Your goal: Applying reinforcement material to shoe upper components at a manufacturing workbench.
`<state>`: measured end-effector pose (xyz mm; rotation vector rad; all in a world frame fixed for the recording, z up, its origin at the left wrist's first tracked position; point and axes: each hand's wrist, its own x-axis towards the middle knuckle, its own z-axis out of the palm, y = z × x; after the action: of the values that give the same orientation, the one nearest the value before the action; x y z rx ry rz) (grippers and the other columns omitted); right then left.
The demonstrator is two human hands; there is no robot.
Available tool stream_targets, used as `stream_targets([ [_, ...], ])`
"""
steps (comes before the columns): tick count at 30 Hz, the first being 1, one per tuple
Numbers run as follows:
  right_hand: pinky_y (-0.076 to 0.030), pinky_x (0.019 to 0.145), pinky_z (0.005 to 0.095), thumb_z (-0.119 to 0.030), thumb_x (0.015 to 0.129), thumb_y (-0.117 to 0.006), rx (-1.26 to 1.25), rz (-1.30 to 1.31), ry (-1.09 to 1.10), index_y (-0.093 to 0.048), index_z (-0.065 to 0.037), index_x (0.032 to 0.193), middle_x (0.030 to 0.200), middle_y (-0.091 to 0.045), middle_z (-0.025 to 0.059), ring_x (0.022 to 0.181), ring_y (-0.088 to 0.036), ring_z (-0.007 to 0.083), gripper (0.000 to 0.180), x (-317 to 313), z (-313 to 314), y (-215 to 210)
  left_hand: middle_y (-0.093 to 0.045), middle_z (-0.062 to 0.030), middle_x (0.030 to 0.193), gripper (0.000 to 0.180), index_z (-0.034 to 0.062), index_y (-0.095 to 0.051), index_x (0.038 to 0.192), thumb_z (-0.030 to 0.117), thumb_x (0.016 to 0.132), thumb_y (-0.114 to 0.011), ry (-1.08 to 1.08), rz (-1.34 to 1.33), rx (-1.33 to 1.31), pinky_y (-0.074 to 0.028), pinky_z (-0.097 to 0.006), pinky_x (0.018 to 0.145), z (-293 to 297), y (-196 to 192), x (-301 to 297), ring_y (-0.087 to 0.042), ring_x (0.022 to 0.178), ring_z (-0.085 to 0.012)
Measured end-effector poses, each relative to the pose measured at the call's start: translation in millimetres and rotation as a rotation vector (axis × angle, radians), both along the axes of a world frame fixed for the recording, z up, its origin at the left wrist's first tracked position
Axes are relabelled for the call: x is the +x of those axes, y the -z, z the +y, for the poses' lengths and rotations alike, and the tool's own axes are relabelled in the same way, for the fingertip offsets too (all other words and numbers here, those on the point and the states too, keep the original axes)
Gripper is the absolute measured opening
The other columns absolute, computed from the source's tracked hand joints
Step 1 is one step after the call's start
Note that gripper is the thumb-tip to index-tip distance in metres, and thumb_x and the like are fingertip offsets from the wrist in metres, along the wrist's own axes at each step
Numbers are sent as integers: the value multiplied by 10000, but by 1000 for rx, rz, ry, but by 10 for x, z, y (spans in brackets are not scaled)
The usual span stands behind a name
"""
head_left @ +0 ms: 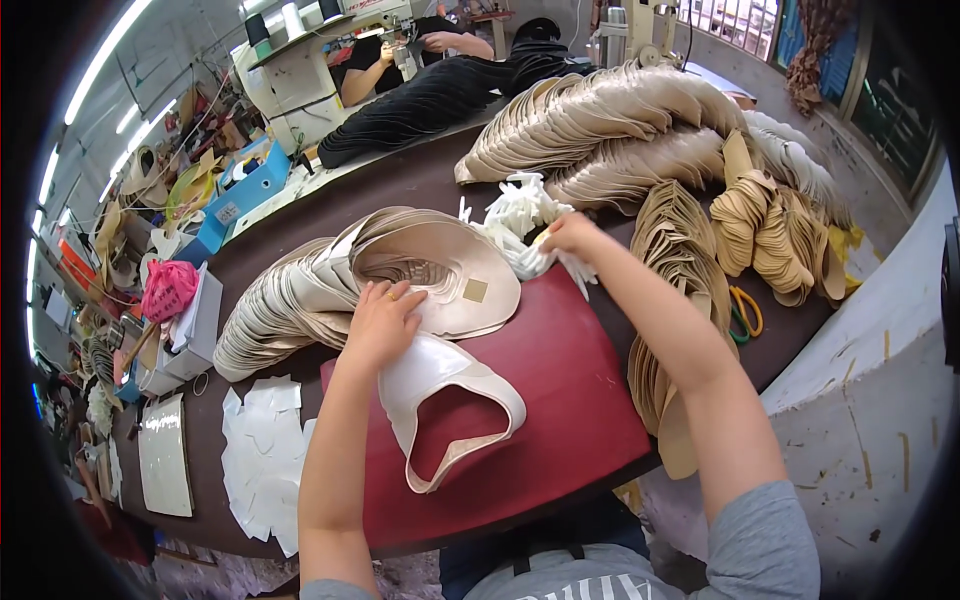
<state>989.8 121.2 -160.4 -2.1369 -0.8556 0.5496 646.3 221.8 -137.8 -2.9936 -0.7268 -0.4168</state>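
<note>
My left hand (383,318) lies with its fingers spread on the nearest piece of a long row of nested white and beige shoe uppers (290,300). That piece shows its beige inner side with a small gold square on it. Just below my left hand, a single white shoe upper (480,385) with a looped opening lies on a red board (560,400). My right hand (570,236) reaches to a pile of small white strips (525,208) beyond the board, its fingertips pinched together at the pile's edge. What exactly is between them is partly hidden.
Beige stacked uppers (610,105) and a brown stack (672,290) stand at right, near yellow-handled scissors (745,315). White sheets (265,440) and a pale flat slab (165,455) lie left. Beyond black stacked pieces (420,105), another person's hands (440,42) work at a machine.
</note>
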Motion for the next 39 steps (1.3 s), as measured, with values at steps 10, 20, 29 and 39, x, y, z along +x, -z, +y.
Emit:
stream_targets([
  [10,-459,549,229,-111,786,-697,59,308,-247,-663,-17,849,697,-620,60,606,-543,112,118,-409,-561,-259,-575,-116,1254,400,63,-580,1217,145,826,-599,146,-338,-437,-413,-369,962,-335,-65,459,-551,1108,-303],
  [20,-485,608,315,-197,770,-664,-158,-541,-241,-675,-56,794,721,-657,84,662,-620,230,144,-231,-1088,-213,-601,-126,1135,326,61,-620,1107,96,785,-581,180,-107,-515,-472,-378,846,-846,140,1585,-590,963,-326],
  [29,-493,609,364,-135,709,-648,-334,-788,-274,-677,-53,797,738,-668,95,635,-629,268,124,-245,-1045,-73,-598,-114,1012,248,73,-651,1012,83,771,-594,235,-255,-390,-480,-388,769,-723,342,1875,-590,847,-301],
  [39,-481,564,321,-78,707,-626,-94,-181,-278,-682,-26,838,709,-643,66,549,-581,198,152,-399,-1353,-330,-605,-132,1060,240,76,-685,981,83,754,-607,240,-216,-589,-487,-365,756,-1057,261,1561,-593,859,-290],
])
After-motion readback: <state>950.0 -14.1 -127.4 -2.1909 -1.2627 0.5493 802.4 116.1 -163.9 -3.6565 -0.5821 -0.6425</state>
